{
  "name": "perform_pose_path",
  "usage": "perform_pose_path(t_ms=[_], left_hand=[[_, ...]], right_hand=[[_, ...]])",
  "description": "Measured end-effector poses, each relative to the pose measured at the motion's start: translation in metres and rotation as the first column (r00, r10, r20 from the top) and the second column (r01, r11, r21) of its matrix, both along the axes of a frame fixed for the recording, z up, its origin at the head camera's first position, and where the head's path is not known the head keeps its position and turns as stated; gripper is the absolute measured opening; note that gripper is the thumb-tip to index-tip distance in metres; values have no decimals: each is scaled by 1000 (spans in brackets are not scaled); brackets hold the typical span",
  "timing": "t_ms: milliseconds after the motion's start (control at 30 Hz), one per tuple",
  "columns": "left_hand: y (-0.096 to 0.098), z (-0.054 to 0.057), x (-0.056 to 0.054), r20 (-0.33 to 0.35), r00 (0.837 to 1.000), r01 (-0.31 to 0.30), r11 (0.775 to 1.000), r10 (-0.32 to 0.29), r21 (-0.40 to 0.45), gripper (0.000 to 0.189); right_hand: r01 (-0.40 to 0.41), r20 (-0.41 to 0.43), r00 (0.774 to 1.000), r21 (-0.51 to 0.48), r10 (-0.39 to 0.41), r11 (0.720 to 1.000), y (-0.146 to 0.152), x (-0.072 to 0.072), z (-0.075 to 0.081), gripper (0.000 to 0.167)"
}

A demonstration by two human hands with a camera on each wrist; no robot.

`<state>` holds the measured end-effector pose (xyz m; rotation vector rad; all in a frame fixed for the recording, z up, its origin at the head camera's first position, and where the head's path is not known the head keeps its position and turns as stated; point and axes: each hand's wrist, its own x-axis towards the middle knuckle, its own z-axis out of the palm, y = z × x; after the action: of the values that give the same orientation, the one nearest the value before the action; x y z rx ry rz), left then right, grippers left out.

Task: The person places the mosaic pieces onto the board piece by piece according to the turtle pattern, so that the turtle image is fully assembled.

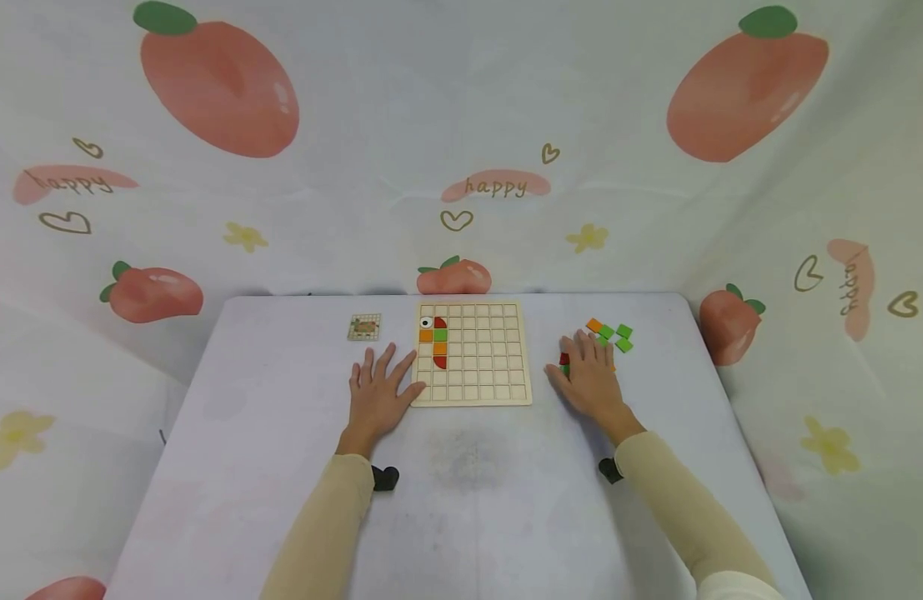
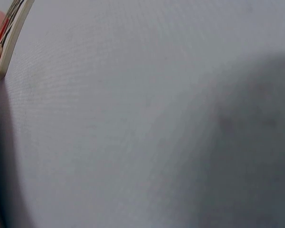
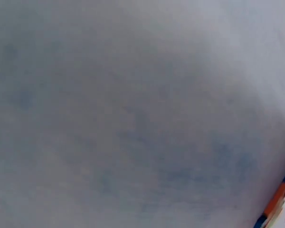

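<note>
The board (image 1: 484, 367) is a pale, flat, square-gridded panel lying at the back middle of the table (image 1: 469, 533); it has a raised rim and rounded corners, and its tiles sit in the two leftmost columns: a white eye tile (image 1: 427, 322) beside a red curved tile (image 1: 440, 322), an orange tile (image 1: 427, 336) and a green tile (image 1: 440, 336) below them, then one more orange and one more red running down the second column.

The left hand (image 1: 380, 402) lies at the board's left edge, grip spread; the right hand (image 1: 592, 383) rests over loose tiles (image 1: 624, 337), its fingers straight, mostly side by side.

The head view alone shows the tile pattern and the small card (image 1: 364, 327) left of the board; the left wrist view adds the board's thick edge with a fingertip against it; the right wrist view catches a blue-and-orange strip (image 3: 277, 197) in the corner, perhaps an edge, too cut off to tell.
</note>
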<state>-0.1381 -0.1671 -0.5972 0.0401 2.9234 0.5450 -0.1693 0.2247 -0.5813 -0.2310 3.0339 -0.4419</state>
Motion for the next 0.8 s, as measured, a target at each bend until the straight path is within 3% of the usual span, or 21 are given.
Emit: perform_pose_path(t_ms=[233,467,800], left_hand=[[0,2,1,14,1000,-6,1000,6,6,69],[1,2,1,14,1000,-6,1000,6,1,69],[1,3,1,3,1000,-3,1000,3,-4,70]], right_hand=[[42,-89,995,-56,-47,998,6,3,-4,55],[111,-146,982,-92,-123,990,6,3,-7,51],[185,-133,971,-96,-197,978,0,1,-3,41]])
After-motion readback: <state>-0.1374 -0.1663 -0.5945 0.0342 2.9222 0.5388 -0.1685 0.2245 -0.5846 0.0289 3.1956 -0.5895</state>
